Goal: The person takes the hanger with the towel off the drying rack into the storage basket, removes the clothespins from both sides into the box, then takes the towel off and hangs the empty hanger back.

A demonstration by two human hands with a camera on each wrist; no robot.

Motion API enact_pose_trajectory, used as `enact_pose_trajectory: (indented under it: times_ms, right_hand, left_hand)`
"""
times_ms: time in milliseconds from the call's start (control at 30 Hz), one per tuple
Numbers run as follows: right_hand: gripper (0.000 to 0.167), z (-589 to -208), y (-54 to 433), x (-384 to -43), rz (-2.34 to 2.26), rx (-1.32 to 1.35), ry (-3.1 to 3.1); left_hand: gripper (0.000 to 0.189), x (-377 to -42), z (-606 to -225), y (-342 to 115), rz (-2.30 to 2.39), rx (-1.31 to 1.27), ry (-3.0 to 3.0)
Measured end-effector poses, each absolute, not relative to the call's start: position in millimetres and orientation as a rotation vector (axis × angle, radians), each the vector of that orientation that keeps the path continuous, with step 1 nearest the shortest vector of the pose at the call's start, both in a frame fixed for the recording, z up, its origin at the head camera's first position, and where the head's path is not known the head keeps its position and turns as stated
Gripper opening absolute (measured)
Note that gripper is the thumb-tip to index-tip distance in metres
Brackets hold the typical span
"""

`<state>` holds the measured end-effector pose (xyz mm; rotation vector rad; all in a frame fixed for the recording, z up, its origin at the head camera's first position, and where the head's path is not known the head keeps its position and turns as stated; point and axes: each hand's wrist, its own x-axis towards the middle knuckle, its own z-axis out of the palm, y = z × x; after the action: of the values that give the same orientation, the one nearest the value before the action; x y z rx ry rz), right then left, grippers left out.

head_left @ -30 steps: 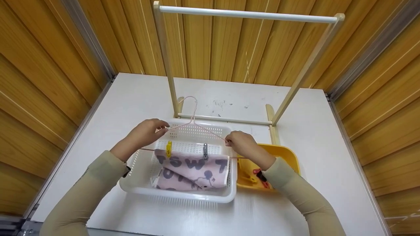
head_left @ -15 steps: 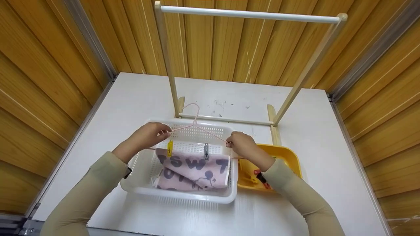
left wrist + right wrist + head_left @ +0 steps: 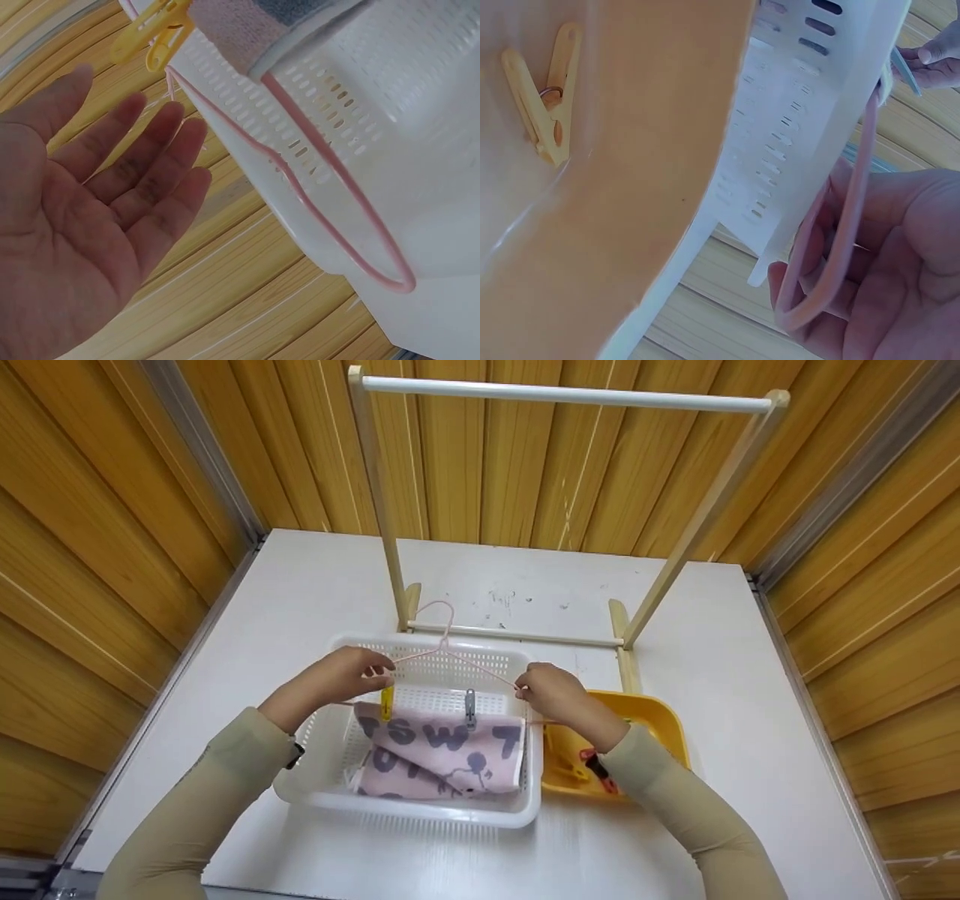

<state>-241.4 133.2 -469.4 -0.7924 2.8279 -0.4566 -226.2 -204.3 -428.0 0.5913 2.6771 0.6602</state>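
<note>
A pink wire hanger [image 3: 480, 666] leans up over the white basket, hook toward the rack. Over its lower bar hangs a pink towel [image 3: 450, 757] with grey letters, clipped by a yellow clothespin [image 3: 386, 706] and a grey clothespin [image 3: 470, 706]. My right hand [image 3: 556, 694] pinches the hanger's right sloping arm; in the right wrist view its fingers curl behind the hanger's end [image 3: 855, 202]. My left hand [image 3: 341, 675] is just above the yellow clothespin. In the left wrist view that hand [image 3: 67, 240] has its fingers spread, apart from the hanger [image 3: 337, 240].
The white basket [image 3: 405, 808] sits under the towel. Right of it, a yellow tub [image 3: 671, 720] contains loose clothespins, one of them yellow [image 3: 551, 105]. Behind stands a drying rack with a white top bar [image 3: 562, 393]. Wood-patterned walls [image 3: 517, 472] enclose the table.
My left hand has come down from the hanger's left arm toward the yellow clothespin, its fingers parting. The hanger's hook has dipped slightly. My right hand keeps its place.
</note>
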Motion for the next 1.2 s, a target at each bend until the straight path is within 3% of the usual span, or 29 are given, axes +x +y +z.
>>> enact_pose_trajectory:
  times_ms: [333, 833, 1200]
  right_hand:
    - [0.029, -454.4, 142.4, -238.1, -0.460, -0.739, 2.814]
    - [0.022, -444.0, 188.3, -211.0, -0.777, -0.974, 2.891]
    - [0.019, -456.3, 206.0, -200.6, -0.826, -0.947, 2.931]
  left_hand:
    - [0.034, -225.5, -421.3, -205.2, 0.683, 0.608, 2.673]
    - [0.040, -222.2, -425.9, -210.3, 0.696, 0.637, 2.661]
    - [0.041, -221.7, -437.5, -205.6, 0.698, 0.639, 2.625]
